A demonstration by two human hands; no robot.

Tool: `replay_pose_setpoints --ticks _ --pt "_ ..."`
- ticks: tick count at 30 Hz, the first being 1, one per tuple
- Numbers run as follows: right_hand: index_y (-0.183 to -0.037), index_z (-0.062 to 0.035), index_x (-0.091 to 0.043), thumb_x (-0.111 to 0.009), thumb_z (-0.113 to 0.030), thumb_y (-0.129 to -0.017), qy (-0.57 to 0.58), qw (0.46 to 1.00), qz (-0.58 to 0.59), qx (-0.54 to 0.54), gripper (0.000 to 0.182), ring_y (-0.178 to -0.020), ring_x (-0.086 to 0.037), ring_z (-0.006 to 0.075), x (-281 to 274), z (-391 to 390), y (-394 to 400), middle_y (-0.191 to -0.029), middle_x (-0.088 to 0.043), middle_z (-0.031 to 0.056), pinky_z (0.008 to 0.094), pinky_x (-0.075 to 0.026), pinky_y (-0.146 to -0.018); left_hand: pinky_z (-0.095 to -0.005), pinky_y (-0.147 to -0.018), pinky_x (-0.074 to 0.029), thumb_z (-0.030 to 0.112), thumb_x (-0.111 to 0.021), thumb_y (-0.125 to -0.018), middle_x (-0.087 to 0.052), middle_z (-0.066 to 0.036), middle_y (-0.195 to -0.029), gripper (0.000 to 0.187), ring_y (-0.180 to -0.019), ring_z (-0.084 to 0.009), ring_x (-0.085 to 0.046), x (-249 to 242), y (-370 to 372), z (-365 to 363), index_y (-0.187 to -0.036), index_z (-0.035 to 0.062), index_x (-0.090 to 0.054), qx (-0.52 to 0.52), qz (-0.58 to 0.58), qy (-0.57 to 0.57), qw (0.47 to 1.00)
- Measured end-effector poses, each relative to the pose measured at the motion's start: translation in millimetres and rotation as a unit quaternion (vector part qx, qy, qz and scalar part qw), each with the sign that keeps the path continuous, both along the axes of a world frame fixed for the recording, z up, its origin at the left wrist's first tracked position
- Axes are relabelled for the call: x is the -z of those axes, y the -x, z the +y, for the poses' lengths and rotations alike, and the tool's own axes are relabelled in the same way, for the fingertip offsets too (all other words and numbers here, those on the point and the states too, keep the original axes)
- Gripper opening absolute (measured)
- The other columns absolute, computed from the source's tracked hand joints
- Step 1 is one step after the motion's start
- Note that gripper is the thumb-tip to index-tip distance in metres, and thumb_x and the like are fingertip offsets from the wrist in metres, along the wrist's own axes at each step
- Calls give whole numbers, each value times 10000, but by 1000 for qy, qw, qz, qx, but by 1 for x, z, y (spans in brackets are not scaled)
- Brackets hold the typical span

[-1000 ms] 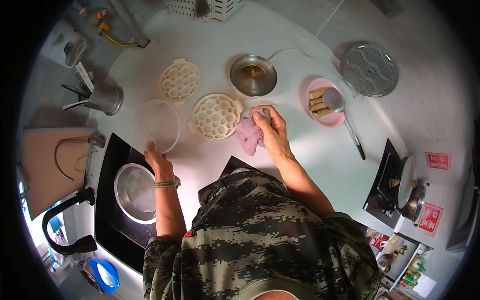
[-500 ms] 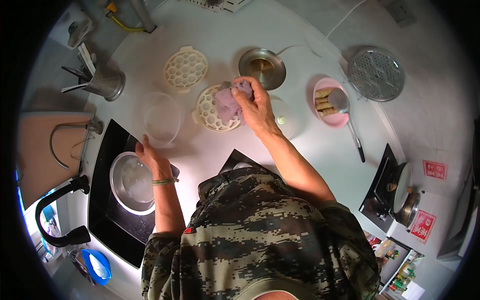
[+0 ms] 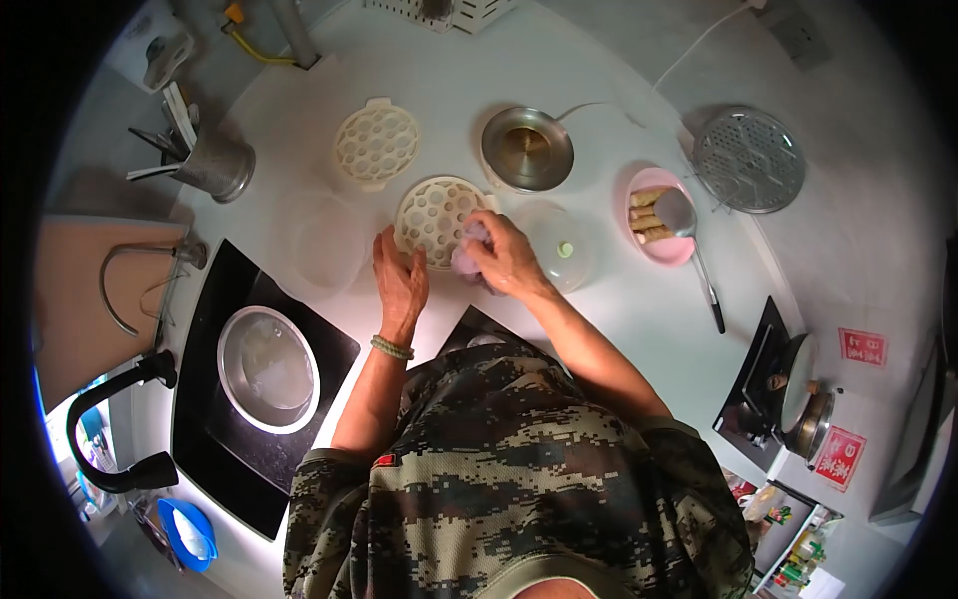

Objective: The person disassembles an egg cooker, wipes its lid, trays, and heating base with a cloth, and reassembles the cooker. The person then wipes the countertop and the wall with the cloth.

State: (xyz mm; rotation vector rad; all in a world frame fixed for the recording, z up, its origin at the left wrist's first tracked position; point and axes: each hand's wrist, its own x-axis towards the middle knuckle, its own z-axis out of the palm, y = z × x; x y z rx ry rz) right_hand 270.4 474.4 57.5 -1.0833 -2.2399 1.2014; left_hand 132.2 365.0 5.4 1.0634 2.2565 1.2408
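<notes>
1. Right hand has its fingers closed around a crumpled mauve cloth, which overlaps the near-right rim of the nearer cream perforated disc.
2. Left hand is loosely spread, with nothing visible in its grasp; its fingers lie along the disc's left rim, though whether they press on it cannot be told.
3. That disc lies flat on the table, between the two hands and a little toward the far edge from them, neither hand clearly nearer. Being round, it has no long axis; its visible tab points toward the table's far right.
4. Farther off, toward the far-left edge, lies a second cream disc, tabs pointing to the far and near edges.
5. Beyond the nearer disc, a steel bowl holds brownish liquid. Near the table's right edge, a pink plate carries golden rolls, with a steel ladle over them.
6. Just right of the right hand sits a clear lid; a clear round container stands left of the left hand, its contents too faint to tell.
7. At the table's left edge, a steel basin on a black panel has whitish contents.
</notes>
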Motion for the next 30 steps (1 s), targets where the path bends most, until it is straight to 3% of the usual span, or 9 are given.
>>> replay_pose_setpoints --ticks 5,11,14,18,22,23,26,29,30 --pt "-1094 -71 -477 -560 -99 -761 -55 998 -5 -11 344 -888 -546 352 38 -14 5 -983 -533 179 405 -456 -760 -353 -708 -448 174 -549 -847 -547 -183 -934 417 -784 -269 -540 4 1 18 -1188 -22 -413 -33 -128 -35 991" --pt "-1096 -72 -477 -599 -88 -749 9 999 44 -27 368 -888 -556 331 32 -8 -5 -972 -546 168 377 -459 -779 -261 -642 -462 204 -556 -883 -560 -46 -927 296 -766 -119 -530 -9 -4 17 -1103 12 -505 -44 -427 -95 898" --pt "-1092 -76 -484 -620 -109 -771 164 983 73 37 350 -891 -565 248 7 -10 -12 -966 -563 131 326 -458 -785 -292 -696 -501 209 -550 -889 -572 -33 -959 267 -818 -124 -555 -34 -14 9 -1094 38 -528 -52 -460 -155 873" --pt "-1142 -71 -453 -645 -133 -798 161 934 279 152 399 -916 -531 141 -30 8 -12 -1002 -556 63 271 -454 -776 -337 -764 -515 184 -539 -895 -584 -56 -1054 302 -924 -169 -582 -51 -16 -13 -1158 37 -513 -73 -477 -165 860" --pt "-1195 -52 -411 -634 -79 -796 112 903 382 159 458 -949 -541 166 -65 19 10 -1034 -542 79 274 -453 -810 -339 -793 -519 230 -537 -904 -582 -68 -1066 348 -929 -167 -589 -74 -29 -19 -1178 20 -494 -38 -474 -197 858" --pt "-1195 -45 -422 -626 -35 -778 18 933 328 148 465 -986 -533 169 -47 25 14 -1013 -554 99 298 -453 -835 -339 -796 -519 229 -537 -904 -583 -67 -1063 350 -922 -166 -591 -82 -35 -18 -1181 19 -493 -34 -477 -203 855" --pt "-1153 -23 -467 -611 -29 -762 135 945 288 79 417 -990 -545 197 -65 6 27 -984 -570 129 328 -450 -853 -323 -790 -513 228 -540 -905 -578 -53 -1078 350 -939 -158 -579 -89 -40 -15 -1192 33 -492 -20 -481 -209 851" --pt "-1042 -3 -533 -582 -48 -732 -153 970 183 -43 317 -889 -573 281 -68 -29 35 -936 -577 160 387 -455 -781 -303 -805 -492 224 -537 -909 -568 -38 -1109 345 -964 -148 -562 -79 -33 -11 -1205 53 -487 3 -489 -265 831" --pt "-1044 -15 -539 -582 -42 -721 -83 982 162 -51 326 -881 -572 280 -72 -37 30 -930 -576 153 391 -441 -763 -302 -822 -484 208 -527 -914 -565 -55 -1116 345 -970 -157 -565 -70 -24 -11 -1210 38 -474 20 -459 -287 841"
